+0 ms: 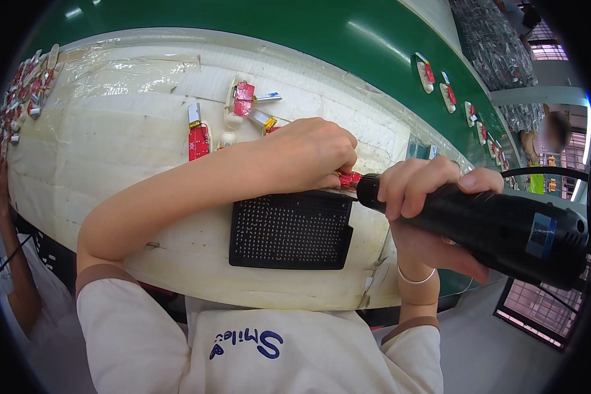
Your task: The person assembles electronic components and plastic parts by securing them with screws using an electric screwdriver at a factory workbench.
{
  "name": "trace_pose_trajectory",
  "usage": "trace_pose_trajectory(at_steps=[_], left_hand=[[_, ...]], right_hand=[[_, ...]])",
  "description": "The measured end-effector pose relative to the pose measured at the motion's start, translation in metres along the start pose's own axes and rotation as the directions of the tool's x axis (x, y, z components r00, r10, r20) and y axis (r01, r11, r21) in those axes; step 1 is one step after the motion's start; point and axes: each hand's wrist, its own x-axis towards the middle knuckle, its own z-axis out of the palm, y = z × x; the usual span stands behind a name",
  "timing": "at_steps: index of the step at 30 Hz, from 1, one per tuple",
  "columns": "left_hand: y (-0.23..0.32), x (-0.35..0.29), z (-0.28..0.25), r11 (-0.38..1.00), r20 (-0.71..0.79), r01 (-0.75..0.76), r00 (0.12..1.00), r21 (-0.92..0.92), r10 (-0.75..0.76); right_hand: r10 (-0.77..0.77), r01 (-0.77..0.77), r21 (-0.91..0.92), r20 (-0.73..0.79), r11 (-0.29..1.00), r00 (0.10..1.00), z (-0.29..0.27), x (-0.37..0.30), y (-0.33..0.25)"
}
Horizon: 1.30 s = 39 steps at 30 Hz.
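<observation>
My right hand [427, 190] is wrapped round a thick black electric screwdriver [512, 226], which lies nearly level with its nose pointing left. The nose meets a small red circuit board [350, 180]. My left hand [322, 151] pinches that board at its left end, with the fingers closed, and hides part of it. Just below the left hand lies a black perforated tray [289, 264] with rows of tiny metal pieces, probably screws. Where the screwdriver's bit touches the board is too small to make out.
Beyond my left forearm lie red boards [243, 98] [199, 142] with white housings and silver batteries [268, 97]. More such units [427, 71] line the green conveyor belt [276, 20]. Others are heaped [36, 85] at the far left, near another person's arm [3, 190]. A black cable [545, 171] runs behind the screwdriver.
</observation>
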Motion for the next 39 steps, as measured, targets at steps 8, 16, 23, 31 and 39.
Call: trace_pose_trajectory(at_steps=[8, 16, 23, 31, 39], left_hand=[[0.005, 0.006, 0.005, 1.0, -0.006, 0.006, 1.0, 0.002, -0.006], [0.007, 0.008, -0.015, 0.998, 0.119, 0.067, 0.99, 0.02, -0.069], [0.007, 0.009, -0.008, 1.0, 0.081, 0.013, 0.997, -0.011, -0.012], [0.013, 0.018, 0.003, 0.999, 0.099, 0.026, 0.995, -0.026, -0.023], [0.021, 0.03, 0.01, 0.997, 0.124, 0.068, 0.99, -0.028, -0.064]], right_hand=[[-0.058, 0.058, -0.091, 0.006, 0.994, 0.998, -0.006, -0.002, 0.002], [-0.133, 0.13, -0.079, -0.035, 0.988, 0.99, 0.003, -0.019, -0.014], [-0.121, 0.118, 0.083, 0.03, 0.989, 0.992, -0.006, -0.027, -0.003], [-0.153, 0.149, 0.088, 0.043, 0.985, 0.987, -0.012, -0.034, -0.008], [-0.218, 0.215, 0.074, 0.04, 0.974, 0.975, -0.024, -0.043, -0.011]])
